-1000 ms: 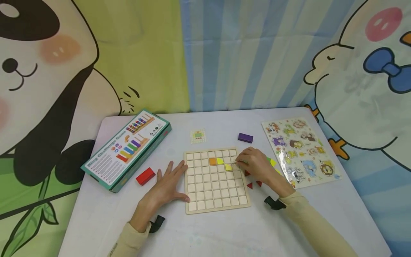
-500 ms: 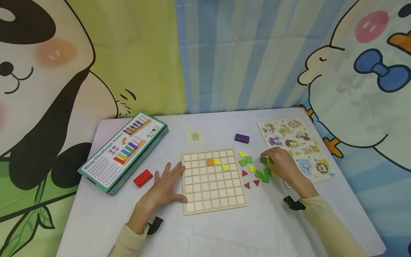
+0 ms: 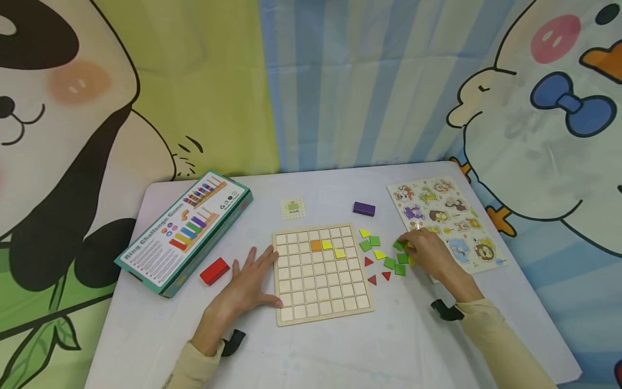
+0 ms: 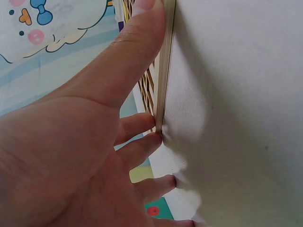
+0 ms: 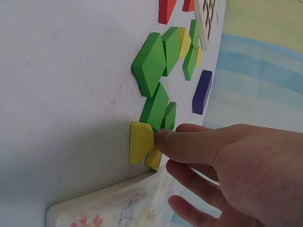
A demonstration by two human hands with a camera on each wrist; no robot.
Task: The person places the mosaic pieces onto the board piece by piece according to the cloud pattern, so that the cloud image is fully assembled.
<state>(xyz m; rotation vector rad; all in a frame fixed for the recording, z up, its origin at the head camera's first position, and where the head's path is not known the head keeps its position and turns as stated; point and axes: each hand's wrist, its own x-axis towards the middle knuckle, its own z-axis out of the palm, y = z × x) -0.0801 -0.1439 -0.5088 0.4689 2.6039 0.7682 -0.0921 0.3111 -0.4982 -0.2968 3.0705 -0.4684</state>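
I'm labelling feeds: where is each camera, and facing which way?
Head: worn on the head, facing forward and down at the grid board; left hand, right hand and both sleeves show.
Left wrist: worn there, facing the board's edge past the left hand.
Right wrist: worn there, facing green tiles past the right hand.
Head and right wrist share the purple block.

seemingly a children's play space, cartoon-animal backdrop (image 3: 320,81), game box (image 3: 184,232), wooden grid board (image 3: 322,294)

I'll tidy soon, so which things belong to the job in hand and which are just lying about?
Seemingly in use: grid board, orange piece, yellow pieces, green pieces, red triangles, probably pattern card.

Apparently lying about: game box, red block, purple block, animal board.
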